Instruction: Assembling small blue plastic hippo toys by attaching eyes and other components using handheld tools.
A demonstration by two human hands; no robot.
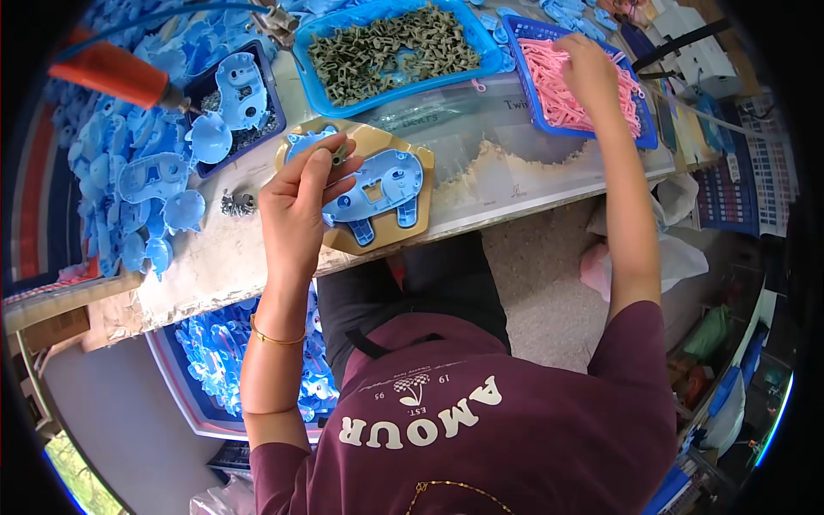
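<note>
My left hand (296, 193) is raised over a tan fixture (415, 227), thumb and fingers pinched around a small olive-green plastic part (340, 155). In the fixture lies a light-blue animal-shaped shell half (390, 182), hollow side up with two stubby legs toward me; my left fingers cover some of it, including where its head piece joins. At the far right, my right hand (590, 73) reaches into a blue basket (645, 135) of thin pink plastic pieces (549, 81). Its fingers curl down among them, and their tips are hidden.
A bright-blue tray (343, 110) of olive-green parts stands at the back. To the left are a dark-blue bin (273, 129) with blue shells on it, piled blue shells (94, 154) and a hanging orange tool (120, 73). One pink piece (478, 85) lies on the table.
</note>
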